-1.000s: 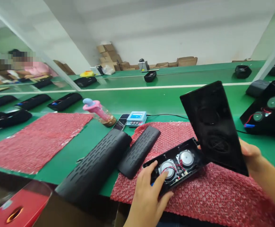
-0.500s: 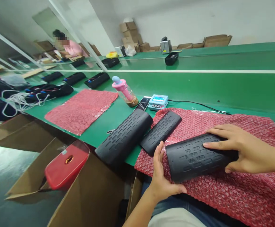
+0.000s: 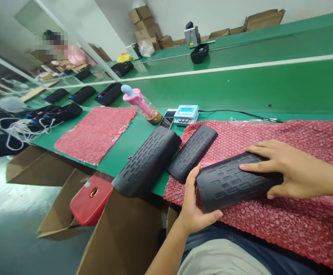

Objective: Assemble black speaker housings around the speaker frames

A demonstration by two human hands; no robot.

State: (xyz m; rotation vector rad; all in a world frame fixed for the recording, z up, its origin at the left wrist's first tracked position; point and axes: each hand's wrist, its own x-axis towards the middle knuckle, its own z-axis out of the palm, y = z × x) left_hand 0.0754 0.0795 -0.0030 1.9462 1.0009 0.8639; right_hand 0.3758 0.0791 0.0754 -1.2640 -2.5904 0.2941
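Note:
A black speaker housing (image 3: 229, 182) with a slotted pattern and small mesh patches rests on red bubble wrap (image 3: 304, 225). My left hand (image 3: 193, 206) cups its left end, fingers on the far side and thumb on the near side. Across its right end lies my right hand (image 3: 278, 168), fingers over the top and thumb at the near edge. Just left of it, a narrower black slotted panel (image 3: 193, 152) lies partly on the wrap. Beyond that, a larger black speaker shell (image 3: 147, 162) sits on the green table, overhanging the front edge. The housing's underside is hidden.
Behind the work stand a light-blue meter (image 3: 186, 114) with a cable, a phone (image 3: 168, 118) and a pink-topped bottle (image 3: 143, 105). Another red bubble-wrap sheet (image 3: 94, 133) lies left. Below are cardboard boxes and a red stool (image 3: 90, 198). A person (image 3: 75, 53) sits at the far left.
The camera view has shifted and tilted slightly, so the scene sits differently in the picture. Both hands keep their hold on the speaker housing, which looks nearly unmoved on the wrap.

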